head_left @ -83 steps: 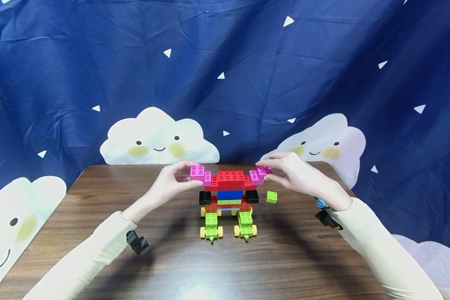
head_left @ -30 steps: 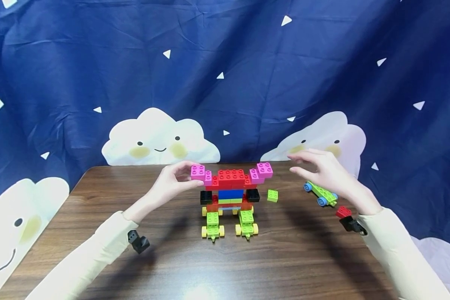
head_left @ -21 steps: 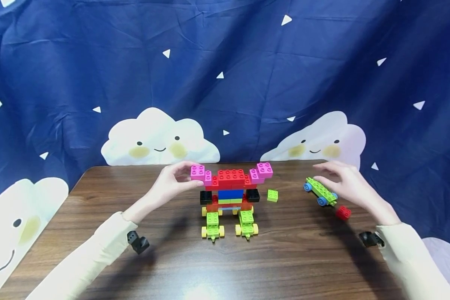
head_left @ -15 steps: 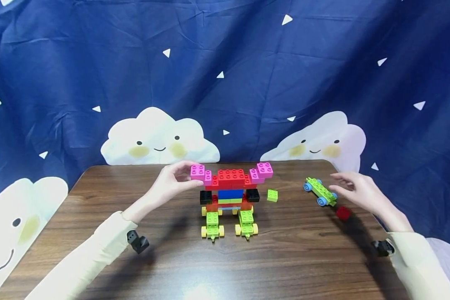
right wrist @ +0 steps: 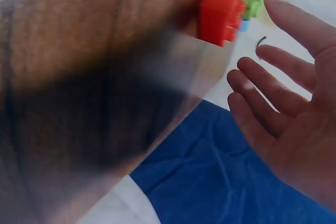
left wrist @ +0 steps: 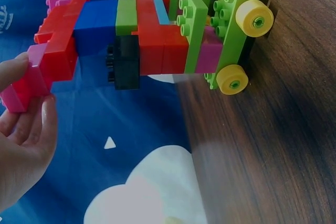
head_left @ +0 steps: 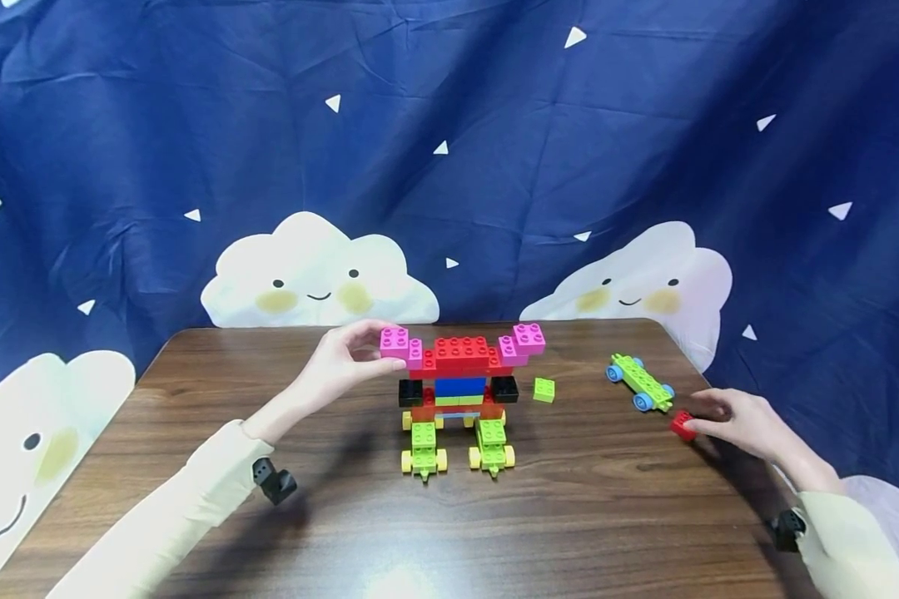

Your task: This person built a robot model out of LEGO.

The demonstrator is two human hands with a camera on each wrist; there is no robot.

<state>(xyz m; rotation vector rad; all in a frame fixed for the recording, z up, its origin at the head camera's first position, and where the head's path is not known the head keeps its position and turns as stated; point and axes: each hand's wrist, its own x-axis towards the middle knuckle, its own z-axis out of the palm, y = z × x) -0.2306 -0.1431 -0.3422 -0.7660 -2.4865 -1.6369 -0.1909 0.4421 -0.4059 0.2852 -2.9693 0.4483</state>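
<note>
A block figure on wheels (head_left: 460, 387) stands mid-table, with red, blue, black and green bricks and pink arms. My left hand (head_left: 348, 364) pinches the pink brick (head_left: 394, 340) at the end of its left arm between thumb and fingers. In the left wrist view, the left hand (left wrist: 26, 140) holds that same pink block (left wrist: 39, 69) from the side. At the right, my right hand (head_left: 745, 426) is at a loose red brick (head_left: 683, 425), the thumb overlapping it. The right wrist view shows the right hand (right wrist: 294, 93) with fingers spread, apart from the red brick (right wrist: 218, 17).
A small green brick (head_left: 543, 390) lies right of the figure. Beyond the red brick sits a green car base (head_left: 642, 383) with blue wheels. The wooden table (head_left: 330, 516) ends at a blue cloth backdrop (head_left: 449, 150) printed with clouds.
My right hand has left the figure's right pink arm and moved right and down, past the green car base to the red brick. The left hand keeps its hold on the pink brick.
</note>
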